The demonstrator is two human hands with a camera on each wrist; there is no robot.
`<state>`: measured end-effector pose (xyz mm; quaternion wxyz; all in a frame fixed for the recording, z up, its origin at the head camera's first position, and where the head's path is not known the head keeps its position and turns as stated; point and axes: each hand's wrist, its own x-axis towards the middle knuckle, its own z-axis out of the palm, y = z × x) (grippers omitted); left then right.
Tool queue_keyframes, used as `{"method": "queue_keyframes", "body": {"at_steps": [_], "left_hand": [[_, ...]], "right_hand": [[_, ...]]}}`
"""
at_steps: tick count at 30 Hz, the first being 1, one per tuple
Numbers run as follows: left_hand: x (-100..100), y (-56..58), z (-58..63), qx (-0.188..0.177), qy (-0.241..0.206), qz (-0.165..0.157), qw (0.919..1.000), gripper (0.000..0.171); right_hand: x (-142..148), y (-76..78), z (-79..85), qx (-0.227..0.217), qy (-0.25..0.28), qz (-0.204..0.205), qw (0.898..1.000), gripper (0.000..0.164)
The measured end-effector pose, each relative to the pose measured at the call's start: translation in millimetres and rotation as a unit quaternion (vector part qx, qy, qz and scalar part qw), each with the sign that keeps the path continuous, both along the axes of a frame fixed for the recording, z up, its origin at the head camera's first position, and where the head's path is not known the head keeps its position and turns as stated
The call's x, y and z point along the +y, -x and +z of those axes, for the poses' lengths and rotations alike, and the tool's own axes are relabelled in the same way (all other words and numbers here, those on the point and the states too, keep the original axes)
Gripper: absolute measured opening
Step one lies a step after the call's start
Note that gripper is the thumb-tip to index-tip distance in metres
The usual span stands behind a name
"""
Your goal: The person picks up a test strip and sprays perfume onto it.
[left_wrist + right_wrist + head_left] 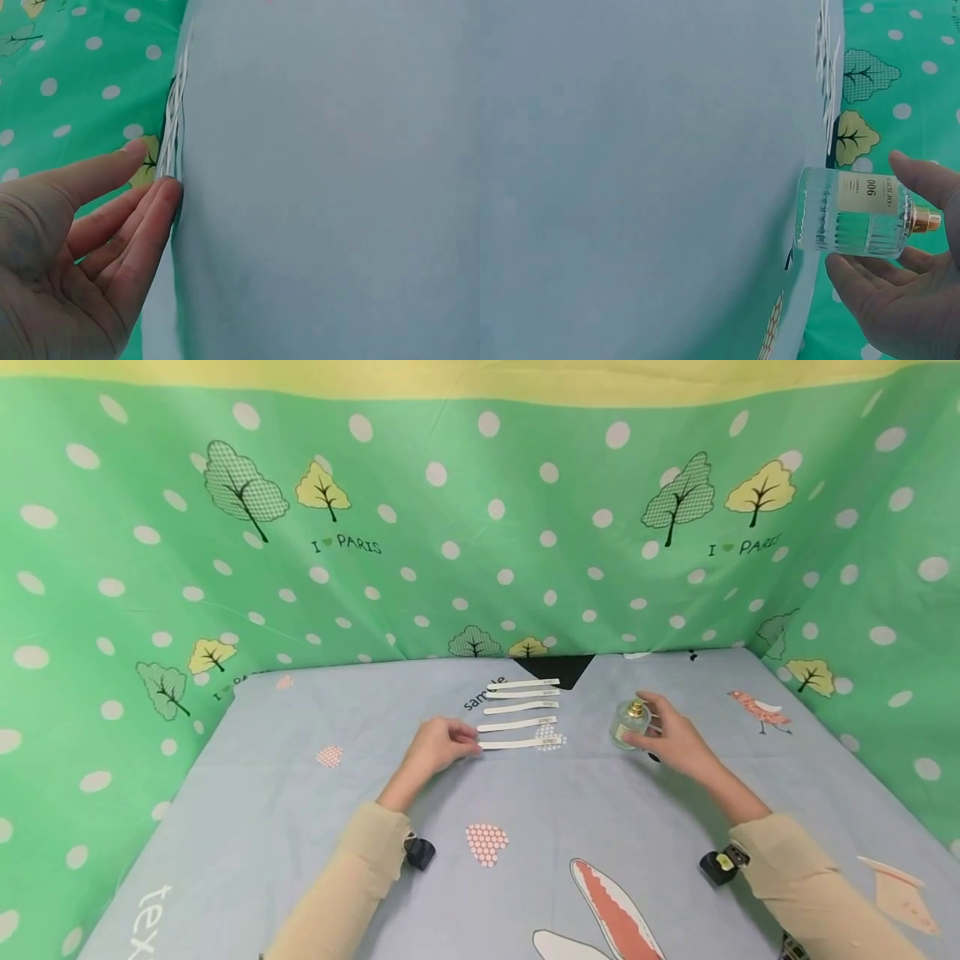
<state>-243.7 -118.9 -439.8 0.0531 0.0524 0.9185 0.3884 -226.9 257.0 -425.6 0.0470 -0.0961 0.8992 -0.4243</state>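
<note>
right hand (672, 741) loosely spread around bottle (847, 217)

Bright head view, soft shadow below the right hand (672, 740); wrist views are dimmer.

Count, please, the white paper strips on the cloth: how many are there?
5, lying one behind another: the nearest strip beside the left hand; then, going farther away, the second strip, third strip, fourth strip and farthest strip. None seems hidden.
</note>
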Motion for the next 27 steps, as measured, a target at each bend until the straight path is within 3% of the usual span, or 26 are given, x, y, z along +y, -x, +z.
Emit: {"method": "queue_keyframes", "body": {"at_steps": [12,27], "left_hand": [[3,1.3,-5.3,-0.042,-0.053,0.020,0.9975,0.018],[8,5.0,-12.0,-0.082,-0.151,0.037,0.9844,0.009]], "right_hand": [[-5,0.9,-4.6,0.002,0.015,-0.028,1.000,0.079],[-9,2.7,-9.1,-0.019,0.017,-0.074,0.997,0.071]]}}
